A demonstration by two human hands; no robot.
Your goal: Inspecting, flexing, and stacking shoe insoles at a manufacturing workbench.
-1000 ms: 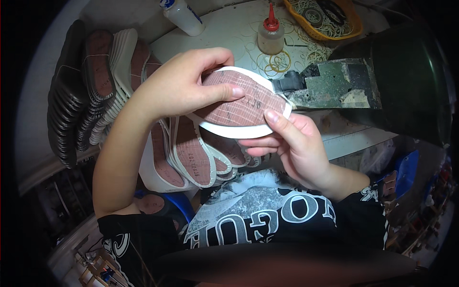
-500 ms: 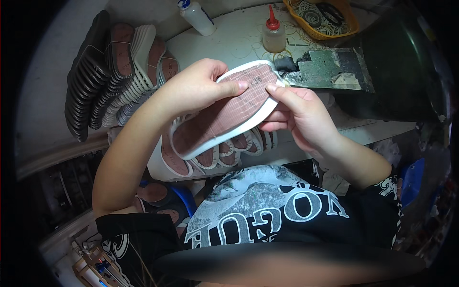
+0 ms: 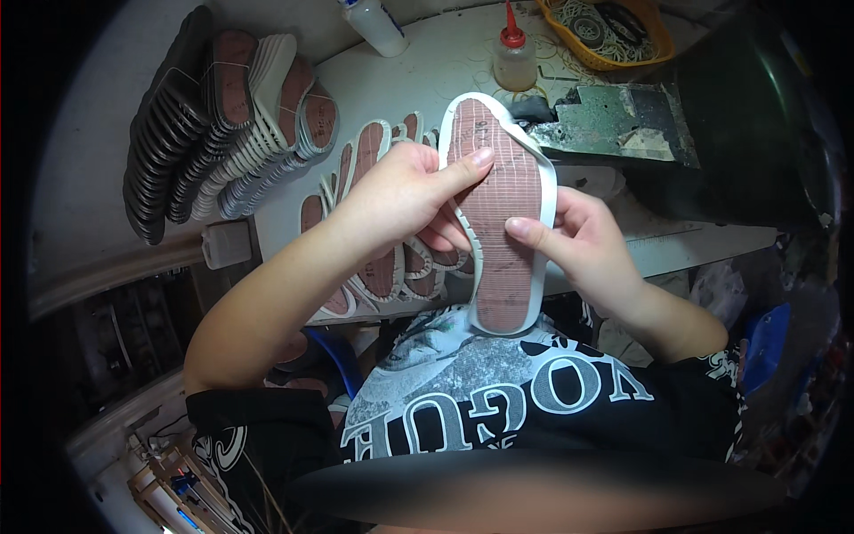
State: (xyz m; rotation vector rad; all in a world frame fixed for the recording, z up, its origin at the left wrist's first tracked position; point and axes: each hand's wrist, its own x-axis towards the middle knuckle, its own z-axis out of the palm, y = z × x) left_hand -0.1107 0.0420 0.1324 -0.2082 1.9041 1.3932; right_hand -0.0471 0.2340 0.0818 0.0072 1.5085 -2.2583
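Note:
Between my hands is a shoe insole (image 3: 503, 276), reddish-brown with a fine line pattern and a raised white edging all round. It stands nearly upright in the view, its lower end close to my shirt. My left hand (image 3: 409, 191) grips its left side near the upper part, thumb pressed on the brown face and fingers behind. On the right edge, about midway, my right hand (image 3: 587, 240) holds it with the thumb on the face and the other fingers underneath. At the upper right, the white edging bulges off the insole's outline.
Several similar insoles (image 3: 372, 147) lie on the white table behind my left hand. Tied stacks of black and white soles (image 3: 178, 125) lean at the left. Farther back are a red-tipped bottle (image 3: 514, 67), a white bottle (image 3: 378, 28), a yellow basket (image 3: 658, 40) and a green machine plate (image 3: 614, 116).
The insole has swung from a slant to nearly upright. My right hand has slid from its upper end down to the middle of the right edge. The view has shifted slightly.

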